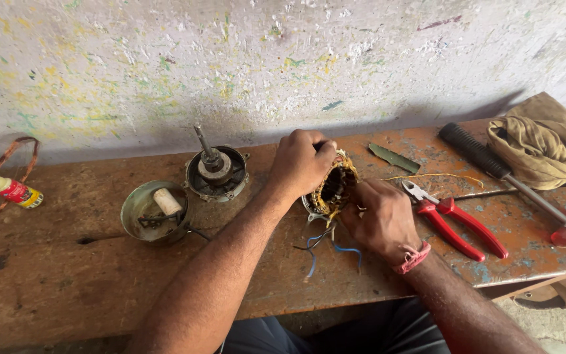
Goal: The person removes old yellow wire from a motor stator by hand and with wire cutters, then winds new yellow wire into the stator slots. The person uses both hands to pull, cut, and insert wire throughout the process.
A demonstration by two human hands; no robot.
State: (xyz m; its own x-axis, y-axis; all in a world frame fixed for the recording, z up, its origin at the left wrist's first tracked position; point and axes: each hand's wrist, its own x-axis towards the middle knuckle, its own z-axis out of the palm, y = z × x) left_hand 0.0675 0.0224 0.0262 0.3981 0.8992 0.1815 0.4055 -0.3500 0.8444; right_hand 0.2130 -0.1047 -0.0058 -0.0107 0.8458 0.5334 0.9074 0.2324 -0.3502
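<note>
Daylight: soft, even, moderately bright, no glare. Shadows: faint, falling behind the hammer (515, 183) onto the wall (283, 65). Focus: sharp throughout; slight wide-angle bowing towards frame edges.

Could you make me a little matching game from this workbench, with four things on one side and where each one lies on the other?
Things:
1. pliers
2. hammer
3. glue bottle
4. rag

Places:
A. far left edge of the bench, beside a loop of copper wire
B. far right corner, against the wall
C. just right of the right hand, red handles toward the bench edge
D. lying slantwise on the right, black grip near the wall

Pairs: 1-C, 2-D, 3-A, 4-B

Both the right hand and the left hand grip the wound motor core.
</note>
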